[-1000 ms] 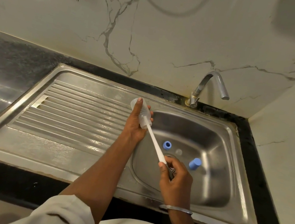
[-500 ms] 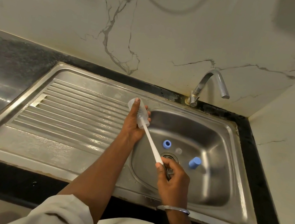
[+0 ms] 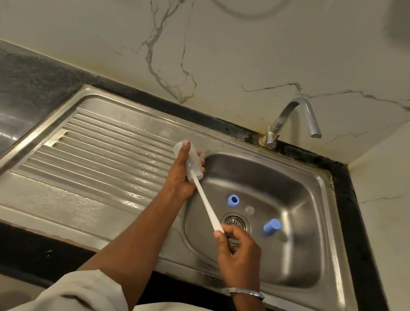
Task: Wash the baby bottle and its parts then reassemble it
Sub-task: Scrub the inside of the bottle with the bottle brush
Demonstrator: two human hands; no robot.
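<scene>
My left hand (image 3: pixel 182 178) grips the clear baby bottle (image 3: pixel 192 160) over the left rim of the sink basin (image 3: pixel 299 247), bottle mouth pointing down to the right. A white bottle brush (image 3: pixel 207 205) is pushed into the bottle, its bristle head hidden inside. My right hand (image 3: pixel 237 252) grips the lower end of the brush handle above the drain (image 3: pixel 236 221). On the basin floor lie a blue ring (image 3: pixel 233 201), a clear nipple (image 3: pixel 249 210) and a blue cap (image 3: pixel 272 226).
A chrome tap (image 3: pixel 293 120) stands behind the basin, with no water running. The ribbed steel drainboard (image 3: pixel 98 156) stretches to the left. A black stone counter (image 3: pixel 12 75) surrounds the sink, with marble walls behind and to the right.
Both hands have shifted slightly with the bottle and brush; the brush handle has slid a little along the bottle's axis. The parts in the basin have stayed put.
</scene>
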